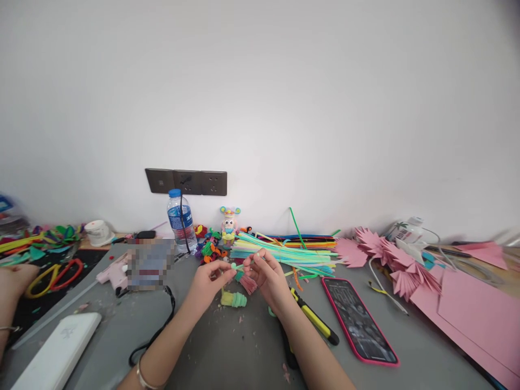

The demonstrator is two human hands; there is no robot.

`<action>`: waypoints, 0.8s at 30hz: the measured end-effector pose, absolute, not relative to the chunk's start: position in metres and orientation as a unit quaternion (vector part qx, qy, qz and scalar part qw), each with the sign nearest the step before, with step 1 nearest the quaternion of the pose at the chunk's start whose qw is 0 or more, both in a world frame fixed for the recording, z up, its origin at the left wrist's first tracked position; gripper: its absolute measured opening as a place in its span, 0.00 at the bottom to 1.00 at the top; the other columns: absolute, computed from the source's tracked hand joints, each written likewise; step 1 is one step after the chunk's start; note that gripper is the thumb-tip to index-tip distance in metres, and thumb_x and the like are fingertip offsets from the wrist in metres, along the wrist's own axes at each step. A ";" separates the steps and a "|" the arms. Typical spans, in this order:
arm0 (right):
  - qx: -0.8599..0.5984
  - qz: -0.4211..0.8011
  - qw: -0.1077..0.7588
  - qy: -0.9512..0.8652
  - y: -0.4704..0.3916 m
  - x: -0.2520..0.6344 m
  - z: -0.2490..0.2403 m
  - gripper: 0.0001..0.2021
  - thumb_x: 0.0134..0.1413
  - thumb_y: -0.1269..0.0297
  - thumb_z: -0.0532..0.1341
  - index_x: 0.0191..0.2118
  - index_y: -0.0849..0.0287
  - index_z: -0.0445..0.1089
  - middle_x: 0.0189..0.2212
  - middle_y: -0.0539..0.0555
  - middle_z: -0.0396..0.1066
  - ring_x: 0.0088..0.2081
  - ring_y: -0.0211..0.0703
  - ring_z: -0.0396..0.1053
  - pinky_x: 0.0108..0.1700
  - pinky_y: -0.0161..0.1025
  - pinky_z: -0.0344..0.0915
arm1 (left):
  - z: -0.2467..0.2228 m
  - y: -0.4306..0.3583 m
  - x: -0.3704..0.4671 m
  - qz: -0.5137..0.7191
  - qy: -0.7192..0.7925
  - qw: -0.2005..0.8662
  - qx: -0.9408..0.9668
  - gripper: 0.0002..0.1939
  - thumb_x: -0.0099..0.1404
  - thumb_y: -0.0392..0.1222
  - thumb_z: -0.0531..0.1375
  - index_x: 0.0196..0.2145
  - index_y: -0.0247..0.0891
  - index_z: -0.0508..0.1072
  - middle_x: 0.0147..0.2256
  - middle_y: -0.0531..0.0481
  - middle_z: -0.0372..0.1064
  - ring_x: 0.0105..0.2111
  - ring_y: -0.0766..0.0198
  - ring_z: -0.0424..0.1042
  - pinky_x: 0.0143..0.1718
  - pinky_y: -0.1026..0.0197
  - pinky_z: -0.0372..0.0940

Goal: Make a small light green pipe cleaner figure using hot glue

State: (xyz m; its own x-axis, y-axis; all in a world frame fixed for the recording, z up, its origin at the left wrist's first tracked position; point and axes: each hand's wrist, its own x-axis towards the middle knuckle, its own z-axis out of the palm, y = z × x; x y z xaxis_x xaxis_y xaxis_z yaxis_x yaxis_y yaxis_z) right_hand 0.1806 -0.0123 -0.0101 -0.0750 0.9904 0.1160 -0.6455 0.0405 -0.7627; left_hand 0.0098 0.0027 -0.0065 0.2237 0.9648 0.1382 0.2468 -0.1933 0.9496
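My left hand (pixel 211 283) and my right hand (pixel 268 277) meet above the middle of the grey table, fingers pinched. Between them runs a short light-green pipe cleaner (pixel 239 267), its left end curled into a small knob at my left fingertips. Behind the fingers lies a pink fringed piece (pixel 247 284) with green at its top, partly hidden. Just below my hands rests a yellow and green coiled pipe-cleaner piece (pixel 234 299). Pliers with black and yellow handles (pixel 316 318) lie partly under my right forearm. Beyond my hands is a bundle of pastel pipe cleaners (pixel 284 250).
A phone (pixel 361 320) and pink folded paper (pixel 414 273) lie to the right. Leftward are a water bottle (pixel 181 219), a pink glue gun (pixel 114 275), a white flat box (pixel 60 352) and scissors (pixel 60 277). Another person's hand (pixel 18 279) is at far left.
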 end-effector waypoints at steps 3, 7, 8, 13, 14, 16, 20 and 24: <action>-0.260 0.660 0.607 -0.358 -0.013 0.180 -0.010 0.14 0.48 0.57 0.68 0.25 0.58 0.65 0.28 0.51 0.74 0.27 0.35 0.70 0.31 0.31 0.66 | -0.008 0.003 0.011 0.422 0.448 0.455 0.644 0.15 0.57 0.52 0.61 0.26 0.36 0.71 0.22 0.53 0.65 0.23 0.67 0.59 0.26 0.65 0.55; -0.306 0.643 0.595 -0.372 -0.012 0.181 -0.011 0.14 0.47 0.54 0.68 0.27 0.59 0.66 0.28 0.51 0.75 0.26 0.35 0.71 0.31 0.32 0.67 | -0.006 0.000 0.012 0.421 0.410 0.458 0.667 0.16 0.59 0.50 0.60 0.22 0.37 0.64 0.21 0.56 0.57 0.23 0.68 0.56 0.26 0.66 0.53; -0.320 0.634 0.593 -0.379 -0.012 0.181 -0.012 0.14 0.47 0.54 0.68 0.28 0.58 0.67 0.27 0.51 0.75 0.25 0.36 0.71 0.30 0.32 0.66 | -0.005 -0.002 0.012 0.414 0.398 0.459 0.678 0.16 0.60 0.50 0.59 0.22 0.37 0.63 0.21 0.57 0.55 0.24 0.68 0.55 0.26 0.66 0.52; -0.370 0.556 0.590 -0.454 -0.010 0.182 -0.014 0.16 0.46 0.52 0.67 0.25 0.57 0.65 0.19 0.48 0.72 0.19 0.37 0.67 0.22 0.34 0.63 | 0.002 -0.011 0.016 0.377 0.364 0.412 0.746 0.16 0.62 0.48 0.56 0.21 0.37 0.63 0.23 0.55 0.55 0.24 0.67 0.54 0.25 0.65 0.50; -0.377 0.540 0.594 -0.462 -0.009 0.182 -0.013 0.16 0.46 0.51 0.68 0.25 0.57 0.66 0.18 0.48 0.71 0.18 0.38 0.67 0.22 0.35 0.63 | 0.003 -0.011 0.017 0.383 0.366 0.392 0.752 0.16 0.62 0.48 0.56 0.21 0.37 0.63 0.23 0.55 0.55 0.24 0.67 0.55 0.25 0.65 0.50; -0.387 0.523 0.603 -0.462 -0.009 0.183 -0.012 0.15 0.44 0.51 0.68 0.26 0.57 0.68 0.18 0.48 0.71 0.19 0.39 0.68 0.22 0.36 0.65 | 0.003 -0.012 0.018 0.403 0.378 0.362 0.751 0.16 0.62 0.47 0.56 0.21 0.38 0.62 0.23 0.55 0.55 0.24 0.67 0.55 0.25 0.66 0.50; -0.361 0.579 0.604 -0.412 -0.009 0.184 -0.011 0.17 0.42 0.55 0.70 0.37 0.58 0.71 0.23 0.49 0.74 0.24 0.40 0.71 0.28 0.36 0.68 | 0.000 -0.010 0.017 0.447 0.398 0.349 0.721 0.16 0.62 0.47 0.56 0.21 0.38 0.61 0.23 0.56 0.53 0.22 0.68 0.53 0.25 0.65 0.50; -0.316 0.639 0.598 -0.366 -0.010 0.180 -0.013 0.14 0.42 0.57 0.71 0.29 0.58 0.68 0.25 0.49 0.73 0.25 0.36 0.70 0.29 0.33 0.66 | -0.005 -0.009 0.018 0.457 0.394 0.370 0.706 0.16 0.62 0.47 0.56 0.21 0.38 0.60 0.23 0.56 0.52 0.23 0.68 0.54 0.25 0.66 0.50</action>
